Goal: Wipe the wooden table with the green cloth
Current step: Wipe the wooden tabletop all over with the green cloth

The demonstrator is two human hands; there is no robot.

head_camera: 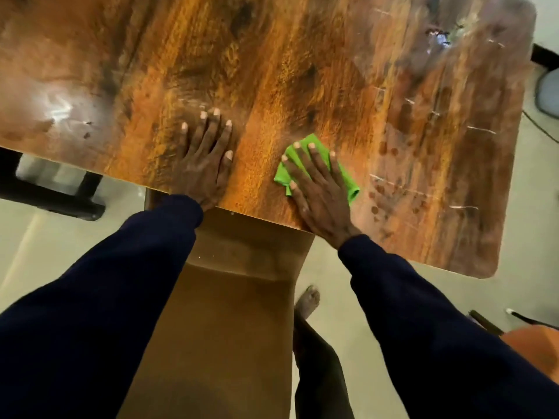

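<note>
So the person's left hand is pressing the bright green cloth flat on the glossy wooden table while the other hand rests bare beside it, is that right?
Not quite: the head view shows the right hand pressing the bright green cloth flat on the glossy wooden table. The left hand is the one resting bare beside it, palm down near the table's edge.

The table (302, 71) is wood-look board with bold orange and dark brown grain, glossy enough to throw back white glare at its far corners, and its right part is marked with pale scratches and dull smears. The cloth (351, 184) is a soft, matt, bright green fabric, folded, flat on the top under the right hand (317, 195). The sleeves (121, 282) are dark navy matt cloth, the chair (230, 328) below is plain brown with a smooth dull face, and the floor (348, 297) is pale and faintly shiny
</note>
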